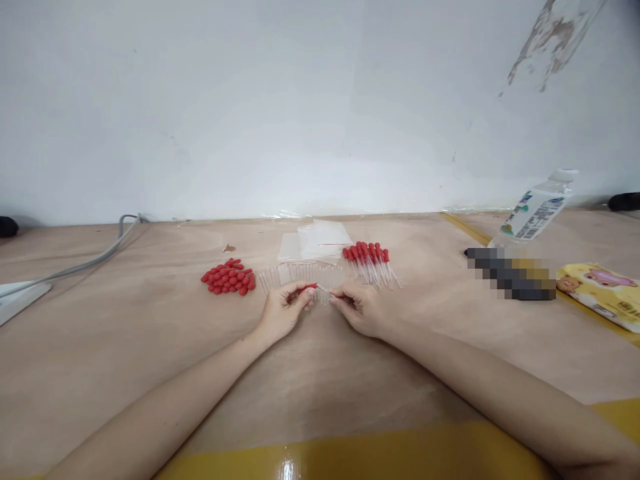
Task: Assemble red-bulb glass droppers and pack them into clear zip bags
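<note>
My left hand (285, 310) is closed, pinching a red rubber dropper bulb (307, 288) between thumb and fingers. My right hand (363, 310) grips a thin clear glass tube (325, 291), its end meeting the bulb's mouth; how deep it sits cannot be made out. Just beyond the hands lies a row of loose clear tubes (295, 272), partly covered by my fingers. A heap of red bulbs (227, 277) rests to the left. On the right, droppers with red bulbs fitted on tubes (370, 260) lie bunched together, bulbs pointing away.
White sheets (323, 239) lie behind the tubes. Further right are a tilted plastic bottle (537, 207), a dark pixelated object (510, 273) and a yellow packet (603, 293). A grey cable (100, 257) crosses the left side. A wall (300, 113) borders the table's back.
</note>
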